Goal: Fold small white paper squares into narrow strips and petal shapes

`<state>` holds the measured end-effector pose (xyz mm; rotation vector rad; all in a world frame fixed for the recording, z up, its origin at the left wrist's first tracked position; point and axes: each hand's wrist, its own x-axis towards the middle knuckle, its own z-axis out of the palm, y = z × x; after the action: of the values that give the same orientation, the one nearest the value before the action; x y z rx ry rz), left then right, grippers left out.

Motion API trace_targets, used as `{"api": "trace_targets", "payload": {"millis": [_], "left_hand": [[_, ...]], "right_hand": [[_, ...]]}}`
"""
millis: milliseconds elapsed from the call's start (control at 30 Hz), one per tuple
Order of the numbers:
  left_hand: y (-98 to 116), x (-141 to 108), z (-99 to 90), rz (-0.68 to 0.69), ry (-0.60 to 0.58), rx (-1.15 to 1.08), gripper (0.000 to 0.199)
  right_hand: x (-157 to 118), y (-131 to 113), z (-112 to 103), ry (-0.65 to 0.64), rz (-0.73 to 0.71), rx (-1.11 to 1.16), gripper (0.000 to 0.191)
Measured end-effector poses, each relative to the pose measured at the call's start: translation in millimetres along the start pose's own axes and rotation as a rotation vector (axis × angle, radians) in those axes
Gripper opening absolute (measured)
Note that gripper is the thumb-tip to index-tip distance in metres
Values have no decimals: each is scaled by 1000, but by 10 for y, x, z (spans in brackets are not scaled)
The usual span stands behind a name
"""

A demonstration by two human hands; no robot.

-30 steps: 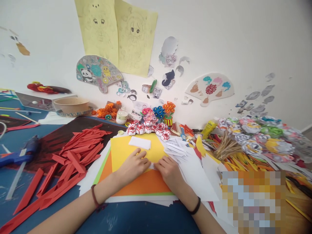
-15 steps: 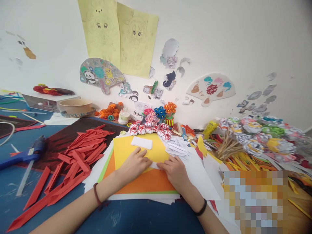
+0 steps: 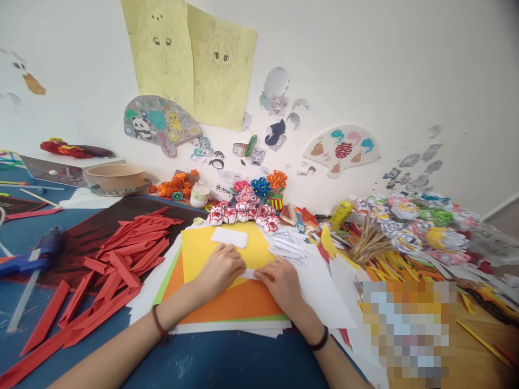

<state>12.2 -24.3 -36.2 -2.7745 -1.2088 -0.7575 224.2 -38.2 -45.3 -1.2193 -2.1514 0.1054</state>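
Note:
A small white paper strip [image 3: 248, 274] lies low over the coloured sheets, its two ends under my fingers. My left hand [image 3: 222, 270] has curled fingers closed on the strip's left end. At the right end, the thumb and fingers of my right hand [image 3: 280, 282] pinch it. Beneath both hands are a yellow sheet [image 3: 198, 254] and an orange sheet [image 3: 227, 305]. Just beyond my left hand rests a white paper stack [image 3: 229, 237]. Several folded white paper pieces [image 3: 287, 246] lie in a heap past my right hand.
Folded red paper strips [image 3: 133, 254] are piled on the left, with a blue glue gun [image 3: 36, 256] beside them. Red-and-white paper flowers [image 3: 243, 214] stand at the back. To the right are brown sticks [image 3: 368, 243], paper roses [image 3: 409, 237] and a yellow bottle [image 3: 341, 213].
The view has turned slightly right, so everything sits further left. My left fingers are more curled in, and both hands remain at the white paper strip.

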Motion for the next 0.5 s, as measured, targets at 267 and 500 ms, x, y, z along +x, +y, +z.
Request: {"api": "trace_targets", "payload": {"millis": [267,500], "left_hand": [[-15,56,28,-169,-49,-189,9],[31,56,-19,-2,-55,-47,11]], "right_hand": [[78,-76,0,-68,77,108,4],[45,-25,42,-34,-70,34,11]]}}
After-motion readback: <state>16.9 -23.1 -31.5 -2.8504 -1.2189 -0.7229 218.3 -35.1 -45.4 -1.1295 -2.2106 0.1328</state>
